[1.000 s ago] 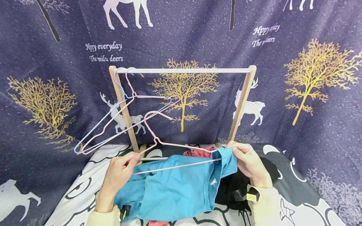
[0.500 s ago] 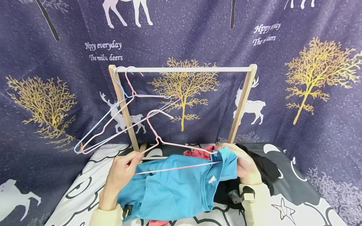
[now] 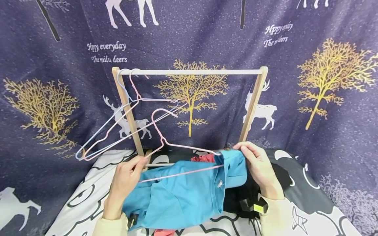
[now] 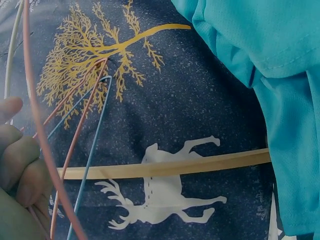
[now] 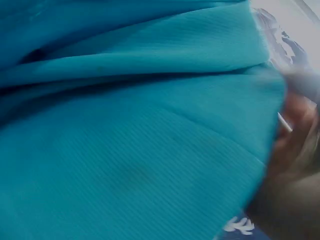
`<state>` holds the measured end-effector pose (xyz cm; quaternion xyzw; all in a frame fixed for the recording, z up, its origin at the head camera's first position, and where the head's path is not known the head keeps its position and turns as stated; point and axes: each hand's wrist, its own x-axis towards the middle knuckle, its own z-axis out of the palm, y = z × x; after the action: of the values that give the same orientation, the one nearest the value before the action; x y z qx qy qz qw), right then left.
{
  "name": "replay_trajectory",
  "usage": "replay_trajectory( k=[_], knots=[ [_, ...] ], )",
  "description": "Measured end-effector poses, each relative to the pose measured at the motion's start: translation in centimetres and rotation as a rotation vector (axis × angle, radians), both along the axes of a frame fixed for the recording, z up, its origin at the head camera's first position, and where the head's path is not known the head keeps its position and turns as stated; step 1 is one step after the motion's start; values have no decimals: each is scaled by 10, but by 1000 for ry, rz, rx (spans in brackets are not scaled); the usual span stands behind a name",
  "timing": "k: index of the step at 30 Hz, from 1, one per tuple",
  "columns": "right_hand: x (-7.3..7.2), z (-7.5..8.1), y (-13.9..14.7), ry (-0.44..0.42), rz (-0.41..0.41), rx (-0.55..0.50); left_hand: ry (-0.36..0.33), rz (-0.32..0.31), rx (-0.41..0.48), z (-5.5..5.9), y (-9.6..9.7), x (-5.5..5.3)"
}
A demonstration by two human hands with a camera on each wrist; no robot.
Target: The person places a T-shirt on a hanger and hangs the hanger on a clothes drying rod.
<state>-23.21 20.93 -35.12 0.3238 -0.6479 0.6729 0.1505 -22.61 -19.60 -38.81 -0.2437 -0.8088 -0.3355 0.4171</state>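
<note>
My left hand (image 3: 125, 178) pinches the left arm of a pink wire hanger (image 3: 192, 148), whose hook points up. The hanger's right end runs into the neck opening of a teal T-shirt (image 3: 183, 193), which has a white label inside the collar. My right hand (image 3: 261, 167) pinches the shirt's fabric at that end, which the cloth hides. In the left wrist view, curled fingers (image 4: 22, 160) show beside the hanger's wire, with the shirt's cloth at upper right. The right wrist view is mostly filled by teal cloth, the right hand blurred at its edge.
Behind stands a wooden rack with a white bar (image 3: 192, 72). A blue hanger (image 3: 101, 127) and another pink hanger (image 3: 134, 90) hang at its left end. Red cloth (image 3: 203, 158) and black cloth (image 3: 240, 198) lie on the patterned bedding (image 3: 322, 223). A printed curtain (image 3: 206, 39) covers the wall.
The right hand went behind the shirt's edge, then came back to pinch it from above and to the right. The held hanger has risen slightly, and the left hand keeps its grip.
</note>
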Motion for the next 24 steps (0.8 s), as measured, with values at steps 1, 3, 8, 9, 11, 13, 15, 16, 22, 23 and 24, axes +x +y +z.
replay_trajectory(
  k=[1, 3, 8, 9, 11, 13, 15, 16, 22, 23, 24],
  knots=[
    [2, 1, 2, 29, 5, 46, 1, 1, 4, 0, 0, 0],
    [7, 4, 6, 75, -19, 183, 4, 5, 6, -1, 0, -1],
    [13, 10, 5, 262, -209, 507, 8, 4, -5, -1, 2, -2],
    [13, 11, 4, 312, -247, 542, 10, 4, -7, 0, 2, -2],
    [11, 10, 3, 416, -322, 589, 20, 6, -13, 0, 3, -2],
    [7, 8, 2, 480, -355, 604, 43, 11, -16, 0, 5, -1],
    [3, 5, 1, 508, -372, 611, 60, 17, -23, 0, 8, 0],
    [1, 3, 0, 520, -376, 614, 70, 18, -26, 0, 9, 0],
    [-5, -3, -10, 569, -443, 715, 57, 23, -51, 0, 18, -1],
    [-5, -3, -12, 576, -458, 736, 54, 31, -50, 0, 19, -1],
    [-5, -2, -14, 584, -474, 751, 51, 39, -49, 0, 20, -1]
  ],
)
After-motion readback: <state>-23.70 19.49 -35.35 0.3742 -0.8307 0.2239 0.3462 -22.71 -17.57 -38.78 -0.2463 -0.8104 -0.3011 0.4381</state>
